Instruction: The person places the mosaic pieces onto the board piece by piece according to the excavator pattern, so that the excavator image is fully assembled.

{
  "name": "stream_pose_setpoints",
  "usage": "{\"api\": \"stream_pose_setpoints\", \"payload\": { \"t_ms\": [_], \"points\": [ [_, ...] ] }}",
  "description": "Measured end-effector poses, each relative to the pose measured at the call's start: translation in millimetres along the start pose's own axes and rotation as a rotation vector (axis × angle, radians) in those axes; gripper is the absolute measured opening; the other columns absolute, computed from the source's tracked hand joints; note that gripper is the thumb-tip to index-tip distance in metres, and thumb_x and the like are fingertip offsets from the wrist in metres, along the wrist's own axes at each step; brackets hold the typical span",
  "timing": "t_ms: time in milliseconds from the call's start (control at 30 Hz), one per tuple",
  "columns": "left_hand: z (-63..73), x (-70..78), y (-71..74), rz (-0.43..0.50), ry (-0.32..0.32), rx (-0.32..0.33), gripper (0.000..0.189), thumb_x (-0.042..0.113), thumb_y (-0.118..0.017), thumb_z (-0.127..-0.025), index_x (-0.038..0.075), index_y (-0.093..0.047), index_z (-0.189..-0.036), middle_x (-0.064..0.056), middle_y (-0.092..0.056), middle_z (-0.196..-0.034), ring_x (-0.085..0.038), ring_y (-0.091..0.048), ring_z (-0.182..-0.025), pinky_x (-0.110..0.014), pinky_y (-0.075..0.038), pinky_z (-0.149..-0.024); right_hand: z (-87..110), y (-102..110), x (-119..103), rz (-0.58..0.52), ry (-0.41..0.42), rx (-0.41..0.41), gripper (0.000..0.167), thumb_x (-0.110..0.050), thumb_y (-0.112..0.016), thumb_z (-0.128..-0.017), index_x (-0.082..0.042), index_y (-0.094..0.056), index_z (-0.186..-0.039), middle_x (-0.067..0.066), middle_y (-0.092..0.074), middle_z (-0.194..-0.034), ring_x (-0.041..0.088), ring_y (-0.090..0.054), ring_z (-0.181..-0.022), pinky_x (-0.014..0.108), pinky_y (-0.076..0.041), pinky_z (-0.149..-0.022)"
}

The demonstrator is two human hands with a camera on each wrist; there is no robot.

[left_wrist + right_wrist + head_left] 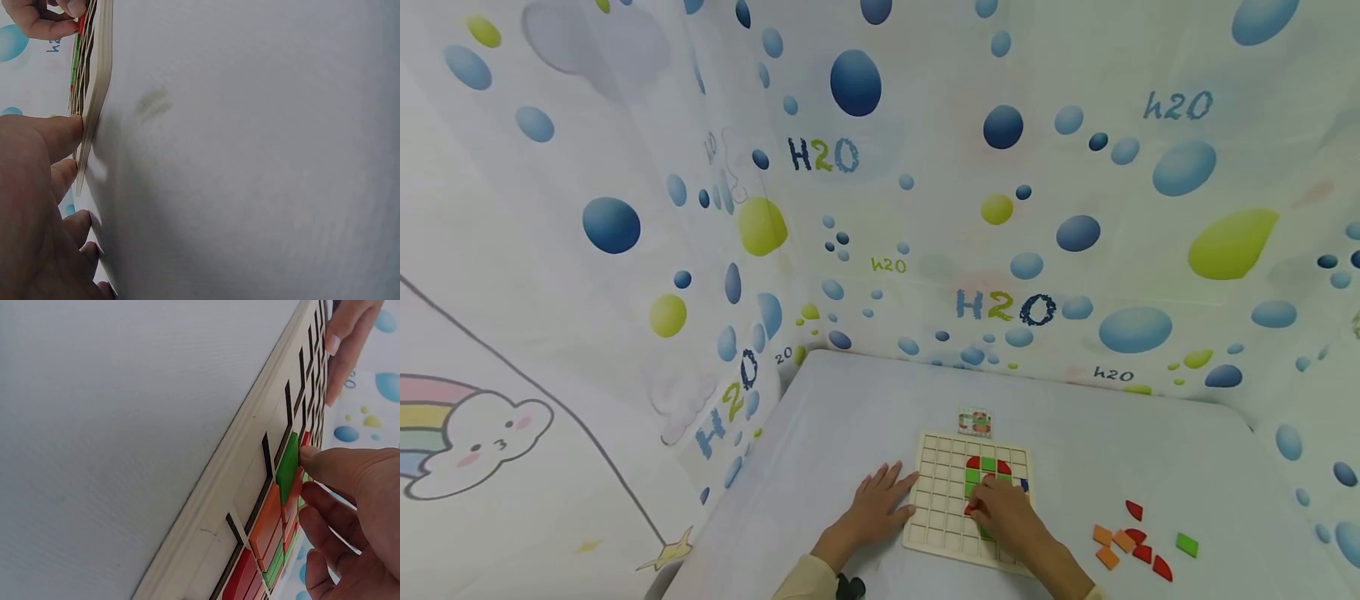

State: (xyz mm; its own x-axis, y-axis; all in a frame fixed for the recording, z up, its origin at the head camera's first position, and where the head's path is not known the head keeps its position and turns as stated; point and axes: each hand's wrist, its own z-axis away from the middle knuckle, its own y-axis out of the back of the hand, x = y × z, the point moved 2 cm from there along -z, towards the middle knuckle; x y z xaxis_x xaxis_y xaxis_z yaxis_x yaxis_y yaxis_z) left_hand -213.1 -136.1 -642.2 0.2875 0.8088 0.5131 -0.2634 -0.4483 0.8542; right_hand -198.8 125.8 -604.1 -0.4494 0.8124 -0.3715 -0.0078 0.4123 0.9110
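A pale wooden grid board [934,500] lies on the table, with red, green and orange flat pieces set in its right part. My left hand [877,503] is spread at the board's left side, thumb and forefinger touching the edge. Over the filled cells, my right hand [1002,510] pinches a red piece [305,438] with thumb and fingertips, low at the grid. Beside it in the right wrist view are a green piece [287,467] and an orange piece [266,519]. My right hand hides part of the pattern in the head view.
A small pattern card [975,422] lies just beyond the board. To the right are scattered loose pieces: several red quarter-rounds [1162,568], orange squares [1107,557] and a green square [1187,545]. A dark object [851,587] shows by the left sleeve. Printed curtains [925,208] surround the table.
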Motion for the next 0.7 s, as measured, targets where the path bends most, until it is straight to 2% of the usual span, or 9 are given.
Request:
{"api": "stream_pose_setpoints", "payload": {
  "t_ms": [100,167,267,333,467,600,700],
  "points": [
    [1.3,2.1,4.0,-0.004,-0.006,-0.011,0.059,0.045,-0.056,-0.108,0.028,-0.043,-0.163,-0.014,-0.031,-0.173,-0.042,-0.024,-0.16,-0.069,-0.018,-0.126,-0.6,1,1,0.009,0.011,-0.005,0.015,-0.018,-0.088,-0.087,-0.021,-0.073,-0.089,-0.012,-0.056,-0.087,0.004,-0.048,-0.076,0.027,-0.038,-0.066],
    [0.0,1.8,4.2,-0.008,-0.001,-0.016,0.059,0.044,-0.057,-0.107,0.028,-0.043,-0.163,-0.014,-0.031,-0.173,-0.042,-0.024,-0.16,-0.068,-0.018,-0.126,-0.4,2,3,0.012,0.036,0.011,0.014,-0.017,-0.087,-0.087,-0.02,-0.074,-0.09,-0.011,-0.058,-0.088,0.007,-0.053,-0.079,0.028,-0.042,-0.066],
    [-3.5,-1.5,1.2,-0.02,0.003,-0.009,0.059,0.045,-0.058,-0.107,0.028,-0.044,-0.162,-0.013,-0.031,-0.173,-0.041,-0.024,-0.16,-0.067,-0.019,-0.126,0.9,6,10,-0.008,-0.002,0.016,0.014,-0.019,-0.086,-0.088,-0.022,-0.073,-0.089,-0.01,-0.061,-0.092,0.012,-0.058,-0.086,0.036,-0.05,-0.071],
    [-5.7,-4.6,-2.4,-0.016,0.001,0.0,0.059,0.045,-0.057,-0.107,0.029,-0.044,-0.162,-0.012,-0.031,-0.173,-0.041,-0.024,-0.16,-0.068,-0.018,-0.126,3.0,10,20,-0.022,-0.052,0.011,0.012,-0.02,-0.086,-0.089,-0.022,-0.074,-0.091,-0.007,-0.064,-0.096,0.018,-0.062,-0.092,0.045,-0.055,-0.076],
    [-5.5,-5.4,-3.9,-0.017,-0.013,0.004,0.06,0.046,-0.056,-0.107,0.028,-0.044,-0.162,-0.014,-0.031,-0.172,-0.043,-0.025,-0.159,-0.069,-0.018,-0.125,10.5,23,49,-0.039,-0.224,-0.021,0.011,-0.022,-0.083,-0.092,-0.019,-0.075,-0.098,0.001,-0.067,-0.105,0.026,-0.065,-0.099,0.057,-0.055,-0.084],
    [-3.3,-1.2,0.3,-0.024,-0.017,-0.011,0.06,0.046,-0.055,-0.107,0.027,-0.043,-0.163,-0.015,-0.032,-0.172,-0.045,-0.026,-0.159,-0.07,-0.02,-0.124,23.4,43,86,-0.038,-0.377,-0.007,0.018,-0.02,-0.078,-0.095,-0.01,-0.074,-0.109,0.012,-0.068,-0.112,0.033,-0.065,-0.103,0.06,-0.054,-0.089],
    [-1.9,1.7,4.4,-0.028,-0.013,-0.019,0.06,0.044,-0.057,-0.107,0.025,-0.044,-0.162,-0.016,-0.032,-0.172,-0.045,-0.026,-0.158,-0.07,-0.02,-0.125,37.1,62,114,-0.028,-0.437,0.025,0.028,-0.019,-0.076,-0.096,-0.001,-0.07,-0.118,0.023,-0.065,-0.117,0.041,-0.065,-0.105,0.06,-0.055,-0.086]
  ]
}}
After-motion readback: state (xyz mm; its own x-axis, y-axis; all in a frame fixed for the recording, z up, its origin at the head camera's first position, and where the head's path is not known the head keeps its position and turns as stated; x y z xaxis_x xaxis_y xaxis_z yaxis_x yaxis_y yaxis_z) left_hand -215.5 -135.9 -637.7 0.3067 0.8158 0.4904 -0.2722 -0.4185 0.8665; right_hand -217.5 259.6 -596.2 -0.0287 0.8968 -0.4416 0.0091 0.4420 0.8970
